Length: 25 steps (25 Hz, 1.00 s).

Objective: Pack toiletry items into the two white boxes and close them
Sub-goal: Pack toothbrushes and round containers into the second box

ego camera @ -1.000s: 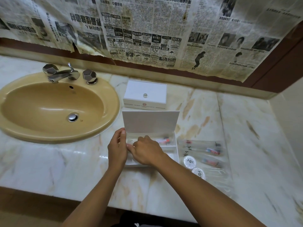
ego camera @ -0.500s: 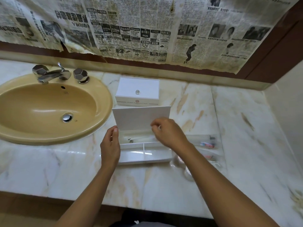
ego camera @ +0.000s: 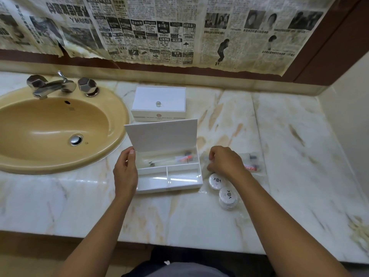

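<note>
An open white box [ego camera: 169, 184] stands on the marble counter with its lid [ego camera: 161, 134] raised. A clear toothbrush packet [ego camera: 171, 157] lies in its rear compartment; the two front compartments hold nothing. My left hand [ego camera: 125, 170] holds the box's left wall, thumb at the rim. My right hand [ego camera: 224, 162] rests, fingers curled, on clear toothbrush packets [ego camera: 251, 164] just right of the box; whether it grips one is hidden. Two round white soaps [ego camera: 222, 188] lie in front of that hand. A second white box [ego camera: 158, 103], shut, stands behind.
A tan sink [ego camera: 56, 126] with chrome taps [ego camera: 60, 84] fills the counter's left part. Newspaper [ego camera: 159, 31] covers the wall behind. A side wall [ego camera: 351, 120] bounds the counter on the right. The counter's front edge [ego camera: 179, 242] runs below my forearms.
My right hand left the box and moved right, down onto the packets beside it. A toothbrush packet now lies in the rear compartment. My left hand stays on the box's left wall.
</note>
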Available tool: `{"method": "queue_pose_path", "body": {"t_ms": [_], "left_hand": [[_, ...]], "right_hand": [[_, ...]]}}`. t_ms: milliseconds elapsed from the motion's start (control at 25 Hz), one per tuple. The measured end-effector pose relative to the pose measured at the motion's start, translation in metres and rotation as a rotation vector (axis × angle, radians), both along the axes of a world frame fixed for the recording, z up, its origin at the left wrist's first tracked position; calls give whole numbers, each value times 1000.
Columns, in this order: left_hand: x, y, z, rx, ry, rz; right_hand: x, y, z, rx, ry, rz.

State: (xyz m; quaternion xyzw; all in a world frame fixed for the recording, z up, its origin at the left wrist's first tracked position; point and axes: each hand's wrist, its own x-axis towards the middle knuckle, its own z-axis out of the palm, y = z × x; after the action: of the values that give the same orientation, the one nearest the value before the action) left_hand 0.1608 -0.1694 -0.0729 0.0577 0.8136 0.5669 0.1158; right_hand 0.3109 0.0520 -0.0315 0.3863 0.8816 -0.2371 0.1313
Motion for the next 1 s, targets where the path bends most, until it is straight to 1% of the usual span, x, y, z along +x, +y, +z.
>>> {"method": "queue_pose_path", "body": {"t_ms": [200, 320, 480, 800, 920, 1000], "left_hand": [[1, 0, 1, -3, -4, 7], [0, -1, 0, -1, 3, 5], [-1, -1, -2, 1, -8, 6], [0, -1, 2, 11, -17, -2], [1, -1, 4, 18, -30, -3], [1, -1, 6, 18, -35, -5]], "right_hand": [[-2, -4, -5, 71, -52, 35], [-2, -6, -1, 123, -35, 55], [-4, -8, 22, 142, 10, 60], [-22, -22, 86, 233, 247, 73], [-32, -34, 115, 198, 410, 76], [-40, -49, 132, 117, 570, 92]]}}
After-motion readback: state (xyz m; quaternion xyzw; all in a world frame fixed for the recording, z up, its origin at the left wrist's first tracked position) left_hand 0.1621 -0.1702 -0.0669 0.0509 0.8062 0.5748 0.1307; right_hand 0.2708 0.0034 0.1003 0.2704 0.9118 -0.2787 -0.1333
